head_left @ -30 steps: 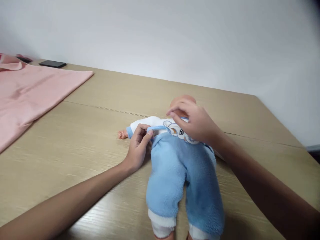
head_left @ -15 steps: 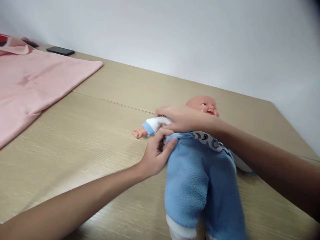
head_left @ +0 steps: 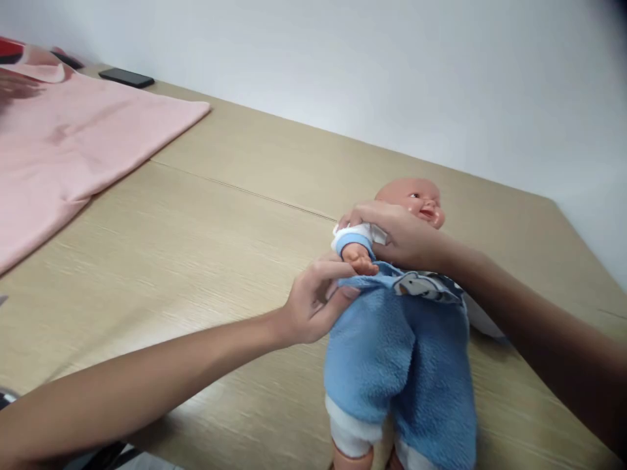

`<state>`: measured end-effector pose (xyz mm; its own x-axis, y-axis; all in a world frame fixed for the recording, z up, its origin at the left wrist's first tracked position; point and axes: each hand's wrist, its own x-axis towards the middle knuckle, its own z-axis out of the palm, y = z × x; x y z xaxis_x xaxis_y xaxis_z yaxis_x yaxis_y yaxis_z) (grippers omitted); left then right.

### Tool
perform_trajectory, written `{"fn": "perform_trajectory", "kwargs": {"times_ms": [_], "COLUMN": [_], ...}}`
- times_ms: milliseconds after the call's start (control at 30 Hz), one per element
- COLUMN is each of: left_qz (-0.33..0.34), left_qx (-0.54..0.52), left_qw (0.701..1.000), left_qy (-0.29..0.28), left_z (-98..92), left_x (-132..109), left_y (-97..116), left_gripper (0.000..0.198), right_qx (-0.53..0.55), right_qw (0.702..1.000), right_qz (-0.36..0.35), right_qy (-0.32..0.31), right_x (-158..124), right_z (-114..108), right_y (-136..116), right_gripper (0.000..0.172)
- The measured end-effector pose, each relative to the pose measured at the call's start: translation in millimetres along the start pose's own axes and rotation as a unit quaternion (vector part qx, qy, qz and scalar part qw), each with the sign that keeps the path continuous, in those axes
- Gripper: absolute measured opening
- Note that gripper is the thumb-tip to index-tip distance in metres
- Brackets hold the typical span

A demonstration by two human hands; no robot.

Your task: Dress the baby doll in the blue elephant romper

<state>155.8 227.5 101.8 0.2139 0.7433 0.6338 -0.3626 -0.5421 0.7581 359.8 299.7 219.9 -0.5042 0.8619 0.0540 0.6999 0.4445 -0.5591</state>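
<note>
A baby doll (head_left: pixel 409 189) lies face up on the table, its head toward the wall. It wears blue fleece overalls (head_left: pixel 372 352) with white cuffs over a white-sleeved top. My left hand (head_left: pixel 318 297) pinches the edge of the overalls at the doll's side, thumb on the outside. With my right hand (head_left: pixel 392 232) I grip the doll's white sleeve (head_left: pixel 355 235), its arm bent so that the small hand points down at the overalls' edge. My right forearm crosses over the doll's chest and hides part of it. The overalls' printed bib (head_left: pixel 424 287) is bunched at the waist.
A pink cloth (head_left: pixel 98 130) is spread at the left of the wooden table (head_left: pixel 220 254). Behind it, by the wall (head_left: pixel 343 72), lies a black phone (head_left: pixel 126 78). Another person's blurred hand (head_left: pixel 17 88) is over the cloth at the far left.
My right hand has bent the doll's arm from stretched out leftward to pointing down at the overalls. My left hand still pinches the edge. Another hand has come into view over the pink cloth.
</note>
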Motion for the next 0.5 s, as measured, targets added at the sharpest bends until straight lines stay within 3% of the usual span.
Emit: {"fn": "perform_trajectory", "kwargs": {"times_ms": [100,233,367,500], "left_qz": [-0.086,-0.213,-0.232,-0.29], "left_qx": [-0.042,-0.061,-0.002,-0.074], "left_qw": [0.994,0.971,0.969,0.952], "left_qy": [0.045,0.086,0.085,0.059], "left_z": [3.8,2.3,-4.9,-10.1], "left_x": [2,24,46,58], "left_y": [1,-4,-15,-23], "left_gripper": [0.024,0.031,0.023,0.019], "right_qx": [0.006,0.065,0.178,0.251], "right_qw": [0.995,0.99,0.977,0.957], "right_qz": [-0.084,-0.099,-0.024,0.09], "right_qy": [-0.049,-0.071,-0.112,-0.112], "right_x": [-2,-4,-5,-8], "right_z": [5,5,-7,-18], "right_y": [10,21,22,12], "right_gripper": [0.007,0.012,0.021,0.04]}}
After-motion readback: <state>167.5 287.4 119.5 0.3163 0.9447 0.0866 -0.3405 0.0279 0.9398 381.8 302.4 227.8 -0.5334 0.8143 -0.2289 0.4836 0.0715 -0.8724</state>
